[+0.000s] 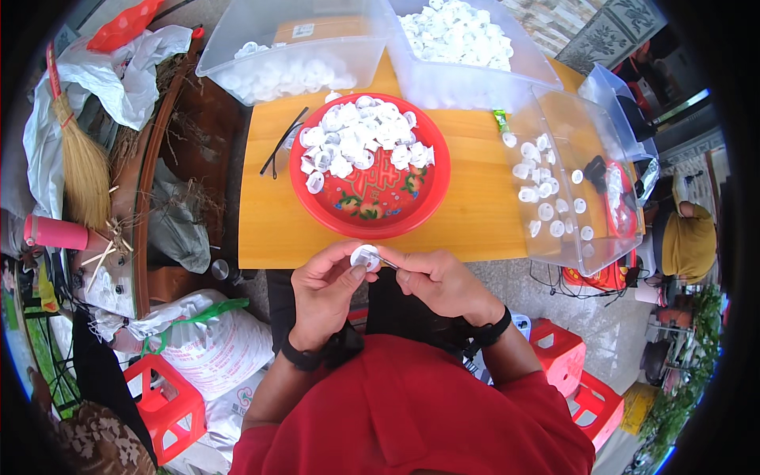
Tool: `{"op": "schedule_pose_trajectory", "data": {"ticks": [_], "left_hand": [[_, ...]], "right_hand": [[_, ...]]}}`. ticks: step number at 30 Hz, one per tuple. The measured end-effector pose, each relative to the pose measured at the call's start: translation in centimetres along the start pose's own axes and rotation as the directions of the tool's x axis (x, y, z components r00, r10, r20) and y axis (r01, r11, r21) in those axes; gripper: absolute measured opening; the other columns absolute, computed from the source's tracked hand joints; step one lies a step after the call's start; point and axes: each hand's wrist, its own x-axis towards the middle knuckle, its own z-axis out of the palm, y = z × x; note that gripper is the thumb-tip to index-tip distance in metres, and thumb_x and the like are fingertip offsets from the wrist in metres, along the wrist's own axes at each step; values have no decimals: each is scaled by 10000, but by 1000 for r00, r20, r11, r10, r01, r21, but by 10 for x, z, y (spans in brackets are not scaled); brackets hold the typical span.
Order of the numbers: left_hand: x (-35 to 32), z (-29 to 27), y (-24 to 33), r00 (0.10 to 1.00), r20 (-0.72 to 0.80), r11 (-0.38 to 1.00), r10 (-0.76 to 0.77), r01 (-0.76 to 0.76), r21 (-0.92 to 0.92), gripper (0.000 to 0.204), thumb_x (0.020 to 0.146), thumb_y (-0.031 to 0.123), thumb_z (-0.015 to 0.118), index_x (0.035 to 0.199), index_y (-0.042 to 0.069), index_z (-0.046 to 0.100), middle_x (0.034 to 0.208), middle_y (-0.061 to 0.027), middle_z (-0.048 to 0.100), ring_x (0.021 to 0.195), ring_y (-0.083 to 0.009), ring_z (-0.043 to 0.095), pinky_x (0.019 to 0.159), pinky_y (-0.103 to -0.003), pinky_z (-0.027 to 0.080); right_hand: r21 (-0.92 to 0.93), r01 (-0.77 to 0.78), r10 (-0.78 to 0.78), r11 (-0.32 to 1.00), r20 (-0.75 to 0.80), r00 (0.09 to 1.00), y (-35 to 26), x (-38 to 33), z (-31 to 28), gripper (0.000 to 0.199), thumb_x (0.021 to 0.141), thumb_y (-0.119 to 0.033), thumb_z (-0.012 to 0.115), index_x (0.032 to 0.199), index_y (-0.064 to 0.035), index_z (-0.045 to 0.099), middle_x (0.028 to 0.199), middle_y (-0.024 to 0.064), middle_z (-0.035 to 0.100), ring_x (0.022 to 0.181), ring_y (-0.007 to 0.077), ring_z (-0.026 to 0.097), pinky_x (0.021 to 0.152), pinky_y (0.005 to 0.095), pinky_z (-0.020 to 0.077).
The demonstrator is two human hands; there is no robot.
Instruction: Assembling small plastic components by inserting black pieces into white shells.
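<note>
My left hand [326, 293] pinches a small round white plastic cap [365, 256] just below the near edge of the yellow table [475, 214]. Beside it my right hand [443, 281] grips a thin metal tool [387, 262] whose tip touches the cap. Straight ahead on the table rests a red round tray [369, 210] with a heap of the same white caps [360, 136] in its far half.
A clear bin [566, 186] at the right holds several caps. Two more clear bins [293, 47] with caps stand at the back. Black ties [279, 146] lie left of the tray. Red stools [558, 352], a tied sack [214, 340] and a broom [79, 162] surround me. Another person [687, 237] sits at far right.
</note>
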Motion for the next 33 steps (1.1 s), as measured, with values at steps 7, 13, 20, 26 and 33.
{"op": "schedule_pose_trajectory", "data": {"ticks": [7,13,20,26,33], "left_hand": [[1,0,-2,997,-37,998,-65,65,4,289,829,-48,542,1118,-47,530,977,-147,612,860,-208,615,746,-307,519],[-1,2,-2,998,-28,998,-56,57,27,279,825,-63,551,1104,-48,543,980,-136,614,878,-191,614,754,-304,532],[-3,3,-3,999,-19,995,-41,42,91,290,827,-74,541,1116,-45,533,989,-126,608,897,-185,608,768,-302,526],[-4,6,-3,1000,-29,987,-9,13,161,292,818,-69,545,1110,-62,530,982,-141,607,881,-210,612,759,-314,524],[-5,3,-8,999,-3,990,41,-41,138,281,812,-84,545,1091,-45,544,990,-138,595,883,-212,611,760,-320,523]], "right_hand": [[-330,-46,8,943,-116,993,-21,-10,3,294,802,-4,502,1092,-4,550,732,159,570,608,277,564,571,328,442],[-662,59,-210,747,-151,966,-20,-16,7,286,768,-10,575,1054,-25,571,756,172,584,671,348,571,583,376,456],[-729,6,-197,685,-177,964,-21,-18,12,275,770,-26,578,1045,-15,570,749,164,583,671,338,581,583,391,458],[-766,39,-224,642,-139,965,-19,-17,12,276,771,-41,555,1041,14,556,696,155,562,622,324,573,548,397,456],[-792,90,-263,603,-91,960,-18,-15,11,315,735,-30,518,1040,41,549,660,144,543,595,305,566,535,388,458]]}}
